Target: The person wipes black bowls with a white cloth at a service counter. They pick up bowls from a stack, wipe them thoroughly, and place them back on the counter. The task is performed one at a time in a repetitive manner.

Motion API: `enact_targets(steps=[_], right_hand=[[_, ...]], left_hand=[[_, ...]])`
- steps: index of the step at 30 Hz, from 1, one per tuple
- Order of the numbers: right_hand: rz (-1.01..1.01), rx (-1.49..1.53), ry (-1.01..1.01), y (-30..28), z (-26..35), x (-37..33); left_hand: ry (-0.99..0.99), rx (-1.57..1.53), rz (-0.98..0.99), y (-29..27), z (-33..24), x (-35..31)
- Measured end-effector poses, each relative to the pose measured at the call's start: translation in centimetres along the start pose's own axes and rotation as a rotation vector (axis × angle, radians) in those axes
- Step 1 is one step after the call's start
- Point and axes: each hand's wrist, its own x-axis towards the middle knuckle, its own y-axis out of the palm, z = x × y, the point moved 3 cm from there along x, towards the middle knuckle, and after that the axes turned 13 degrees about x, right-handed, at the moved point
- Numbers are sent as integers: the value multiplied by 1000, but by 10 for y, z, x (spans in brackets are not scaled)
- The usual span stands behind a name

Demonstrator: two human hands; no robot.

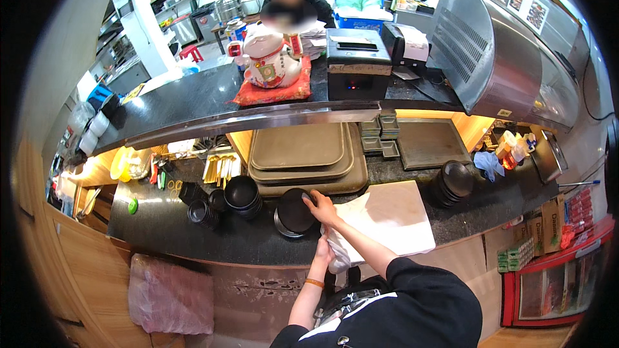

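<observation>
My right hand [322, 209] grips the right edge of a round black plate [297, 211] at the middle of the dark counter. Under that plate, a paler rim of another round dish [284, 230] shows. Just below, closer to my body, my left hand [324, 252] is closed on a white cloth [338, 251], with its fingers partly hidden. An orange band circles the left wrist. Stacked black bowls [242, 194] stand left of the plate. A large white board or folded sheet [393, 219] lies on the counter to the right, partly beneath my right forearm.
Brown trays [298, 145] are stacked behind the plate. Small square dishes [389, 127] and a dark stack of plates [456, 179] sit to the right. Above runs a raised shelf bearing a cat figurine [266, 64] and a printer [358, 64]. A person [290, 0] is beyond it.
</observation>
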Motion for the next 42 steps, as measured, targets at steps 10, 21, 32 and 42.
enact_targets(steps=[10, 21, 32, 42], right_hand=[[-209, 522, 97, -81, 29, -44], [-528, 388, 472, -173, -60, -141], [-540, 687, 382, -164, -108, -138], [-603, 1155, 556, -174, -98, -144]], left_hand=[[61, 60, -108, -17, 4, -1], [118, 1242, -194, 40, -12, -1], [743, 2374, -217, 125, 36, 21], [498, 2330, 439, 145, 51, -1]])
